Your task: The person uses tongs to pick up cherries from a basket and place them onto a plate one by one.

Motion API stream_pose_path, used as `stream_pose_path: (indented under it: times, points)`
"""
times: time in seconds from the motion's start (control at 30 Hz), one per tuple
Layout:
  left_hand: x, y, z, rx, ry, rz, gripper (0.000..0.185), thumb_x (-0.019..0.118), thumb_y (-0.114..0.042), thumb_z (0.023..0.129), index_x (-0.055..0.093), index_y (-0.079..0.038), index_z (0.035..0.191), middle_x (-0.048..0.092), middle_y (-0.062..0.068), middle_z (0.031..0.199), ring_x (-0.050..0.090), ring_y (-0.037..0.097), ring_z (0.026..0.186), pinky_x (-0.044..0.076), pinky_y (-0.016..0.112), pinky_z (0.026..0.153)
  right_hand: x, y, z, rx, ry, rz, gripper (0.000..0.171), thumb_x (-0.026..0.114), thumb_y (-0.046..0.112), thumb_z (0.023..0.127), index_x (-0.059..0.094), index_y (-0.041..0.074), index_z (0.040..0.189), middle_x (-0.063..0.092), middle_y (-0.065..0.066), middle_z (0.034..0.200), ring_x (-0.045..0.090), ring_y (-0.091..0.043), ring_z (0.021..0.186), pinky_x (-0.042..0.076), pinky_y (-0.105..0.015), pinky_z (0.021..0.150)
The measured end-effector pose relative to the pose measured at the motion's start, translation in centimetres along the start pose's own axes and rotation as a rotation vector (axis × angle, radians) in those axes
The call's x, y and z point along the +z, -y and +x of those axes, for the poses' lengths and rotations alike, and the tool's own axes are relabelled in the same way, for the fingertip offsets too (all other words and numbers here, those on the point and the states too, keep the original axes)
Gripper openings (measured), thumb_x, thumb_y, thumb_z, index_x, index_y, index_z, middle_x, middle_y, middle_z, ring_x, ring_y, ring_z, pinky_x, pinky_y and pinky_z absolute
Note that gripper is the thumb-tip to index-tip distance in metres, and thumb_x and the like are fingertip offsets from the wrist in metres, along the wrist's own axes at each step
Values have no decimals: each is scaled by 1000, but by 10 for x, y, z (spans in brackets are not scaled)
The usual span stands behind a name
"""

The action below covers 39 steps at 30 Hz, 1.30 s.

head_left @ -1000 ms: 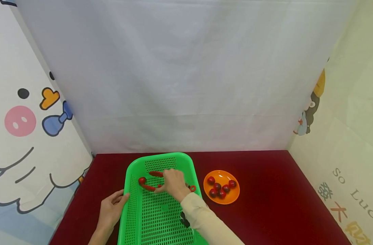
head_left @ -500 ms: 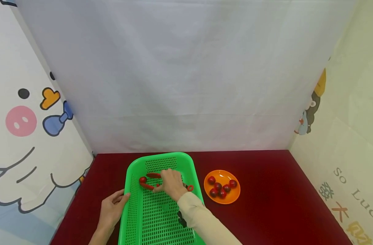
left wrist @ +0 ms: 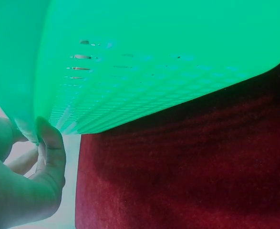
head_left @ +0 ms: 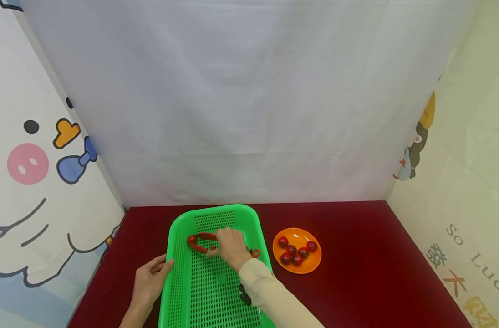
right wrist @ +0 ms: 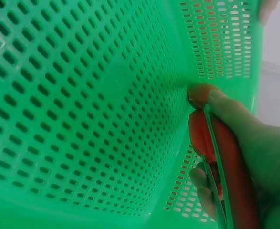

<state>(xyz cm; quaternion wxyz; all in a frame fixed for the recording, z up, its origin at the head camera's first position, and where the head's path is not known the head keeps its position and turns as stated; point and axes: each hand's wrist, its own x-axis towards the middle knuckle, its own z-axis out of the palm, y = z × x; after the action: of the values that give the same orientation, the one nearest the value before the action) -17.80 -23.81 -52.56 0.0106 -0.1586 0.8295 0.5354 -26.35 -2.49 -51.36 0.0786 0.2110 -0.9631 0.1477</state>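
A green perforated basket [head_left: 212, 291] stands on a dark red table [head_left: 356, 273]. My right hand [head_left: 231, 248] reaches into its far half and grips red tongs [head_left: 202, 237]. A small red fruit [head_left: 191, 239] sits at the tongs' tips near the basket's far left corner. The right wrist view shows the tongs [right wrist: 225, 157] in my fingers [right wrist: 235, 112] and the fruit [right wrist: 199, 94] against the basket wall [right wrist: 82, 95]. My left hand [head_left: 151, 278] holds the basket's left rim, and in the left wrist view my thumb [left wrist: 51, 148] pinches that rim [left wrist: 27, 131].
An orange plate [head_left: 300, 234] with several dark red fruits [head_left: 296, 255] lies right of the basket. White sheets and cartoon panels wall in the table at the back and both sides. Bare red table stretches to the right of the plate.
The tongs' arms have drawn closer together around the red fruit. My right hand has shifted slightly left and farther into the basket. My left hand has stayed on the rim.
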Motion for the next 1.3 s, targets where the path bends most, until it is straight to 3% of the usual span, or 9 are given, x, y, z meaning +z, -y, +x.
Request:
stream_pose_path:
  times: [0.17, 0.63, 1.0, 1.3]
  points:
    - [1, 1, 1, 5, 1, -5, 50, 62, -27, 105, 56, 6, 142, 70, 23, 116, 70, 27, 99, 58, 35, 76, -1, -3, -2, -4, -10, 13, 77, 95, 47, 69, 22, 20, 63, 7, 7, 64, 7, -7, 58, 9, -22, 46]
    - [2, 3, 0, -2, -14, -29, 49, 64, -26, 104, 58, 6, 141, 71, 22, 114, 71, 18, 91, 57, 27, 67, -10, -6, -5, -12, -3, 10, 63, 93, 47, 73, 38, 19, 61, 13, 8, 58, 11, -6, 54, 13, -20, 44]
    - [2, 4, 0, -4, -9, 1, 51, 62, -27, 105, 56, 6, 143, 68, 27, 123, 69, 35, 109, 58, 31, 74, -20, -12, -12, -25, -25, 43, 57, 94, 45, 73, 45, 17, 64, 17, 8, 58, 17, -6, 51, 16, -19, 43]
    - [1, 1, 0, -8, 5, 7, 51, 62, -28, 105, 55, 5, 144, 68, 25, 122, 69, 32, 105, 58, 36, 76, -28, -15, -19, 7, 1, 39, 48, 93, 48, 73, 58, 15, 70, 23, 7, 55, 19, -6, 50, 16, -19, 42]
